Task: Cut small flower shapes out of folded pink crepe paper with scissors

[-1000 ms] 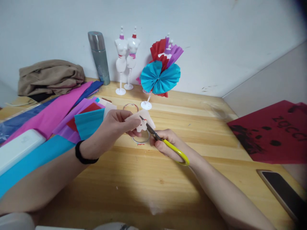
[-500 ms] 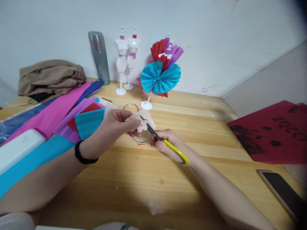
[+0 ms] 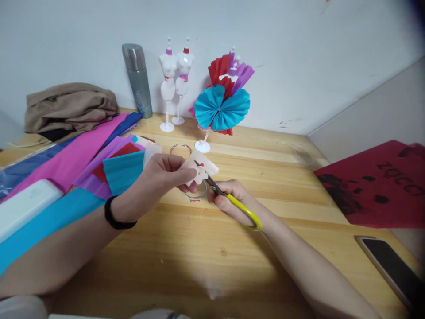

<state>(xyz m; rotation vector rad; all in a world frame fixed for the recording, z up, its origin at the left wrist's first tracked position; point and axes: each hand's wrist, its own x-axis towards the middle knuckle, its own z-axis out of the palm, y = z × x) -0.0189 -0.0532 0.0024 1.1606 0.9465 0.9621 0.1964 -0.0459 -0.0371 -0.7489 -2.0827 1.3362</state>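
My left hand (image 3: 171, 170) pinches a small piece of pale paper (image 3: 209, 164) with a scalloped edge and a red spot. In my right hand (image 3: 230, 195) is a pair of yellow-handled scissors (image 3: 244, 210), its dark blades lying at the paper and pointing up and left. How far the blades are apart I cannot make out. Behind and below the paper lies a roll of tape (image 3: 199, 194), partly hidden by my left hand. Another tape roll (image 3: 181, 149) lies just beyond that hand.
Folded coloured paper (image 3: 124, 170) and a white case (image 3: 31, 206) lie at the left. Behind stand a thermos (image 3: 137, 82), two white mannequins (image 3: 168, 91) and a third dressed in a blue paper fan (image 3: 222, 108). A phone (image 3: 388, 266) and a red bag (image 3: 375, 186) are at the right.
The pale paper has turned and shifted slightly to the right in my left hand. My right hand and the scissors stay almost in the same place.
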